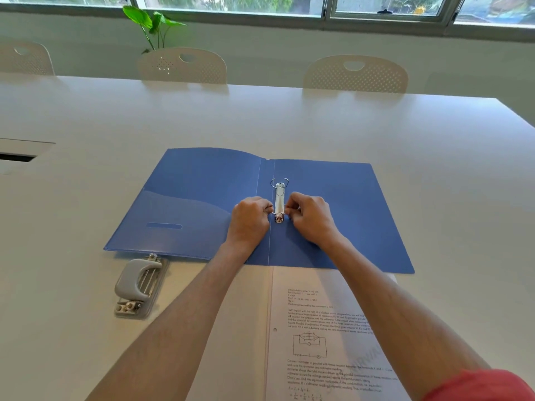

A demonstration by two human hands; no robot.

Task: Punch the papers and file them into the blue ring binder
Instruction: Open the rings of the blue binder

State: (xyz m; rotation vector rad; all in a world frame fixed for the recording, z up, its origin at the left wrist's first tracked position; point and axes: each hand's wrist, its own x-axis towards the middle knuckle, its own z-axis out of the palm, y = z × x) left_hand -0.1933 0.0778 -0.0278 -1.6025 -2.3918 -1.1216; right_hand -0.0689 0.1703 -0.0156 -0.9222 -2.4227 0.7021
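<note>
Both hands point(279, 219) pinch ring mechanism point(279, 201) of open blue binder point(341, 215); papers point(327, 334) nearer.

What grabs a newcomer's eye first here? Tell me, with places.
The open blue plastic ring binder lies flat mid-table, and both hands work at its silver metal ring mechanism: left hand and right hand pinch the near ring from either side. A grey metal hole punch sits near-left of the binder, and white printed papers lie nearest, one punched hole showing.
</note>
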